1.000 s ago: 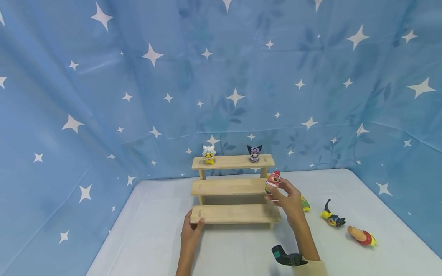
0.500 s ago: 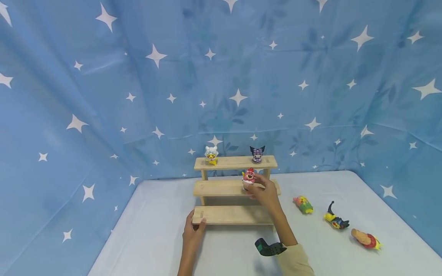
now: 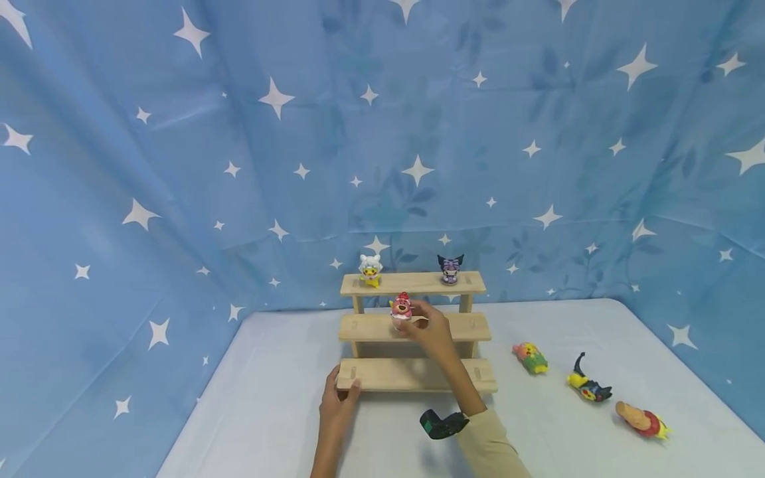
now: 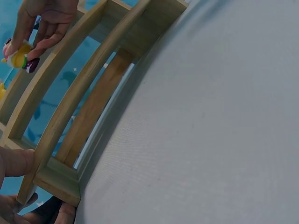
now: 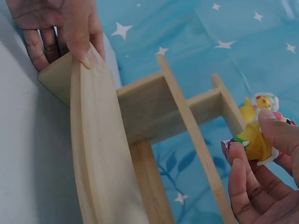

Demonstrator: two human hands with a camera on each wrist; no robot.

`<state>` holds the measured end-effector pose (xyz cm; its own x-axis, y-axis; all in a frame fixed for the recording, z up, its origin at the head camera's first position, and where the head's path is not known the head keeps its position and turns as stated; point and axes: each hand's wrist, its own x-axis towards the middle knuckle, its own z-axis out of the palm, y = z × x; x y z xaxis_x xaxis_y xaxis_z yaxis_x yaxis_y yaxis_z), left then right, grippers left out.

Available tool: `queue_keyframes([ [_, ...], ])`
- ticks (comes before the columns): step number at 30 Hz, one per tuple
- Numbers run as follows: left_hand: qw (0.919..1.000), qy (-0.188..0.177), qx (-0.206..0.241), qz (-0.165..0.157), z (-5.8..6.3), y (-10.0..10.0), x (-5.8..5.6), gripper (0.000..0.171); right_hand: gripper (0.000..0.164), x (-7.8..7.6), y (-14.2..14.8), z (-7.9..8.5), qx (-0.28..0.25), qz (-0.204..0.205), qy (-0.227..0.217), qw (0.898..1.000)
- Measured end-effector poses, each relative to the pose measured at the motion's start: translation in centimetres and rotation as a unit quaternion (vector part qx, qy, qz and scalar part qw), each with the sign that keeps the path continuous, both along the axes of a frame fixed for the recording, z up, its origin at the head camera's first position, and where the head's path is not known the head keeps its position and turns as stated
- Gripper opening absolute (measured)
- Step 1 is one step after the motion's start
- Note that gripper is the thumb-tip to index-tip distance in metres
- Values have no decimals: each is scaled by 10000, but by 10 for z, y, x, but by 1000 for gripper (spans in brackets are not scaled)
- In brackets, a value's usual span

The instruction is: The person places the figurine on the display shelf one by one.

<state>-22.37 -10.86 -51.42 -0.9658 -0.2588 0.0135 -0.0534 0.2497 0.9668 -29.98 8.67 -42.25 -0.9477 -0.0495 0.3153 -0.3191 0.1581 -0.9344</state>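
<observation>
My right hand [image 3: 431, 334] pinches a small pink bear figurine [image 3: 401, 308] with a red hat, upright by the middle step of a wooden three-step stand [image 3: 415, 283]. In the right wrist view the figurine [image 5: 257, 143] shows a yellow lower part between thumb and fingers; whether its base touches the step I cannot tell. My left hand [image 3: 337, 406] grips the left end of the bottom step, thumb on top and fingers beneath, as the left wrist view also shows on the stand [image 4: 58, 179]. On the top step stand a white-capped yellow figurine [image 3: 370, 271] and a black-eared purple figurine [image 3: 450, 269].
Right of the stand, a pink-and-green figurine [image 3: 530, 358], a black-and-yellow figurine [image 3: 588, 387] and a brown-and-red figurine [image 3: 642, 421] lie on the white table [image 3: 269, 372]. A blue star-patterned cloth [image 3: 335, 133] hangs behind and at the sides.
My right hand has carried the bear figurine leftward from the stand's right end to left of the middle step's center. My left hand keeps its grip on the bottom step.
</observation>
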Motion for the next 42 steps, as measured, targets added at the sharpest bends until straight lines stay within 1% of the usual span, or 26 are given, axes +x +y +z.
queue_keyframes([
  [4,10000,-22,-52,1,0,0,2,66,45,0,-9,-2,157,-72,114,9998],
  [10,9999,-37,-97,30,1,0,2,66,45,-4,-20,-5,101,95,282,9995],
  [12,9999,-17,-116,22,1,0,2,66,44,-4,-23,-6,147,78,345,9993],
  [18,10000,-39,-83,19,1,2,1,66,44,-5,-28,-9,377,-58,334,9987],
  [22,10000,-37,-47,17,1,2,1,66,44,-8,-31,-10,449,5,528,9976],
  [26,10000,-4,-62,60,2,3,2,66,46,-11,-36,-11,711,64,694,9950],
  [31,9999,-6,-65,86,1,3,1,66,48,-16,-43,-12,1127,-90,699,9911],
  [34,9999,-21,-78,80,1,2,1,66,49,-18,-45,-13,1211,-248,711,9898],
  [37,9999,-33,-69,99,1,2,0,65,49,-19,-46,-14,1260,-322,764,9886],
  [42,9999,51,-22,97,0,1,0,66,52,-20,-44,-15,1410,-251,799,9865],
])
